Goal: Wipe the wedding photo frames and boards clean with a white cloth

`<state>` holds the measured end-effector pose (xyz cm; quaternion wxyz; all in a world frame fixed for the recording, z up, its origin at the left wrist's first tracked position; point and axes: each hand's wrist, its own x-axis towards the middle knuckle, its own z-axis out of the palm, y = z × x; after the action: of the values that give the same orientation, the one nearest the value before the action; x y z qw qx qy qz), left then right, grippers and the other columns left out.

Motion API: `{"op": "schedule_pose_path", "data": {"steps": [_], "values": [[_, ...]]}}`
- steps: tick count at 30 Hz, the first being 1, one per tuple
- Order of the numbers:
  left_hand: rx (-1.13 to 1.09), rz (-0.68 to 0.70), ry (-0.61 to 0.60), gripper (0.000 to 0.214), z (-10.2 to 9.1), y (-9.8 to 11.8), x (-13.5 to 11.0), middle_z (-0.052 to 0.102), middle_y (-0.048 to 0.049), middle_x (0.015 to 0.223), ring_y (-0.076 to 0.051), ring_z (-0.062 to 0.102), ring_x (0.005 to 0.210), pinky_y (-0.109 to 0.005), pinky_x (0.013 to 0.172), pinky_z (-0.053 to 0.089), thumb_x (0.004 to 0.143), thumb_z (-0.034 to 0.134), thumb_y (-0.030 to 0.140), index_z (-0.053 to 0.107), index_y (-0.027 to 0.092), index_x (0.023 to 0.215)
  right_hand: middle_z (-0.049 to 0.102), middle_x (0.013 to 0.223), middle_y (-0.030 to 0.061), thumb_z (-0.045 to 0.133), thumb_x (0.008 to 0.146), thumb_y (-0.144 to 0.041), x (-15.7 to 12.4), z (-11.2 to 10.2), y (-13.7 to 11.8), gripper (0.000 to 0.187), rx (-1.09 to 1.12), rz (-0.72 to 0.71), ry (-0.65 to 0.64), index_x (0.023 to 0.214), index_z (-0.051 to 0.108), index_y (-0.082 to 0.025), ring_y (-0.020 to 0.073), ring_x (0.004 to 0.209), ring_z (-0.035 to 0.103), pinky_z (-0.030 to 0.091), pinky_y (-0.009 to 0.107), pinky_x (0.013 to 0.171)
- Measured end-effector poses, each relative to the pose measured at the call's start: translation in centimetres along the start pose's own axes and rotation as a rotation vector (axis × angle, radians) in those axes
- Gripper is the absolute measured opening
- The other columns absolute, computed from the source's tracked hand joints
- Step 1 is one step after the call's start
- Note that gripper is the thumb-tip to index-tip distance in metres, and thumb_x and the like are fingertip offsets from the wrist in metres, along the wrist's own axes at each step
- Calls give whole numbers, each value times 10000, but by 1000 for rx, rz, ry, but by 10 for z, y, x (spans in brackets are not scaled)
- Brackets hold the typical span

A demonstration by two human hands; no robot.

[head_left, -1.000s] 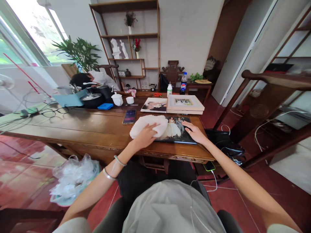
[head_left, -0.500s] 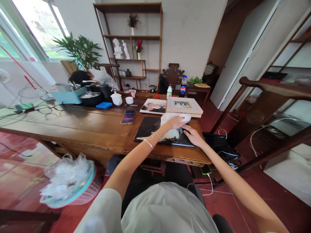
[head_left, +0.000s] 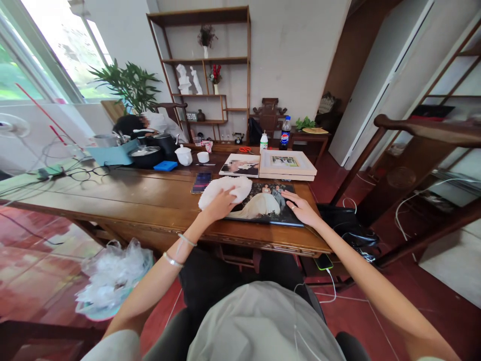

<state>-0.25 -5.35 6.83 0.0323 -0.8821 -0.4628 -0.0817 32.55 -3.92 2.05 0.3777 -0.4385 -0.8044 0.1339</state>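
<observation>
My left hand [head_left: 220,205] presses on a bunched white cloth [head_left: 240,188], which covers the left end of a dark photo print [head_left: 261,206]. The print shows a couple, with a long pale dress trailing to the left, and lies flat near the table's front edge. On its right end rests my right hand [head_left: 303,210], fingers stretched out and apart, holding nothing. A phone [head_left: 201,181] lies just behind the cloth, partly covered by it.
Behind the print are another photo print [head_left: 240,164] and a framed picture [head_left: 287,165]. A white bottle [head_left: 263,142], a cola bottle [head_left: 284,138] and red scissors [head_left: 245,149] stand or lie farther back. A white teapot [head_left: 184,155] is left; a bag-filled basket [head_left: 112,281] sits on the floor.
My left hand has swept the white cloth leftward across the print, from its right part to its left end. The couple in the picture now shows. My right hand stays at the right end.
</observation>
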Motion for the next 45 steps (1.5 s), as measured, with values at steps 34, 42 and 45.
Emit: {"op": "schedule_pose_path", "data": {"steps": [34,42,45], "values": [[-21,75,96,267,10,106,36,414,-83,1468,-297,332,1370,-602,1095,248,881,492,185,678,196,1072,579,1335,55,469,846,-196,-1,-2,-3,391,26,48,8,1190,647,-244,228,1306,460,300,472,1130],[-125,246,41,285,-5,128,-47,396,-58,1481,-269,318,1386,-541,1133,239,840,493,108,697,194,1020,593,1319,65,504,837,-225,0,-5,-7,364,60,40,2,1165,661,-233,232,1299,469,304,469,1127],[-182,116,35,304,-11,88,-63,461,-60,1435,-238,342,1378,-487,1149,237,854,455,97,677,190,1040,599,1310,69,502,837,-205,1,-4,-12,353,41,66,34,1148,667,-229,223,1289,482,307,461,1125]]}}
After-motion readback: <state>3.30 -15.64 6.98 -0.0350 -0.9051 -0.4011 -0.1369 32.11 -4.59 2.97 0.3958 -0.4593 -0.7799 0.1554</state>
